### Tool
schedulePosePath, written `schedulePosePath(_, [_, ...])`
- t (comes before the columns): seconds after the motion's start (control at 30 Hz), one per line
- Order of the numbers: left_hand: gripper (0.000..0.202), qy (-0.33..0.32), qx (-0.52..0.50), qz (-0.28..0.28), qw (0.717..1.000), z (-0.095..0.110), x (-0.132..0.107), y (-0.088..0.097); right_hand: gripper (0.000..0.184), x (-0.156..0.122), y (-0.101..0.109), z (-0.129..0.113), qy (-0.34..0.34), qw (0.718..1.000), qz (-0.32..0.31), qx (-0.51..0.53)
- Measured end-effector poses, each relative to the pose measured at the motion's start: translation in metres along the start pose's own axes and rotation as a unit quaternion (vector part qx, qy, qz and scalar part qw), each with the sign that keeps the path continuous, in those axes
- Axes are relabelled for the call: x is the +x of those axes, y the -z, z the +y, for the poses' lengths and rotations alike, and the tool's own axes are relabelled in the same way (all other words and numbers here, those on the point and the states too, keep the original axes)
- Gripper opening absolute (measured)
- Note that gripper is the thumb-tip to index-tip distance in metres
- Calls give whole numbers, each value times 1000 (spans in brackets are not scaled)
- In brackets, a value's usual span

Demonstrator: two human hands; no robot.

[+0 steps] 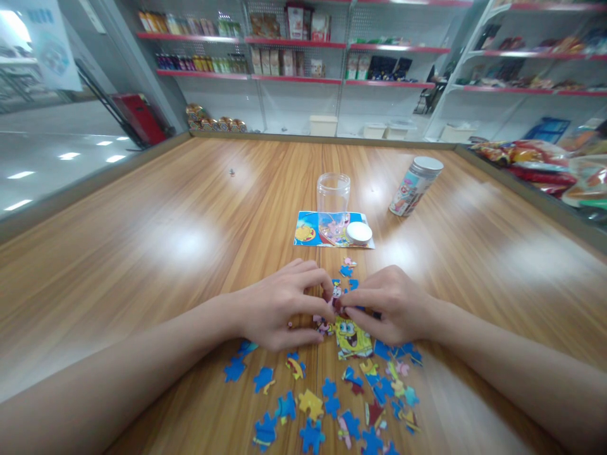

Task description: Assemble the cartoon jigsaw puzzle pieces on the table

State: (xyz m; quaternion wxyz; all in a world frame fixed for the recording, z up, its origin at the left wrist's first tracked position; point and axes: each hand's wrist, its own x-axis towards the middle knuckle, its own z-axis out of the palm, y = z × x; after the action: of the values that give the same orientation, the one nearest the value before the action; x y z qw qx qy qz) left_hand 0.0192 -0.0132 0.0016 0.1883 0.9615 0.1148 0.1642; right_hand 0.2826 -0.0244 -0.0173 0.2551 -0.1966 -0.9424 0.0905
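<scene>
My left hand and my right hand meet over the wooden table, fingers pinched together on a small pink puzzle piece between them. Just below lies a joined yellow cartoon section of the puzzle. Several loose blue and coloured puzzle pieces are scattered nearer to me. Beyond the hands stands an open clear jar on a picture card, with its white lid beside it.
A second, closed jar with a printed label leans at the back right. Snack bags pile along the right edge. Store shelves with goods line the far wall.
</scene>
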Motion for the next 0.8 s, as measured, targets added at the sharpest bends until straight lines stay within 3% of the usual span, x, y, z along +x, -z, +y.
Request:
schedulePosePath(0.57, [17, -21, -22, -7, 1000, -1, -3, 4, 17, 0, 1, 0, -3, 1000, -1, 2])
schedulePosePath(0.8, [20, -26, -16, 24, 999, -4, -3, 5, 17, -1, 0, 1, -6, 1000, -7, 13])
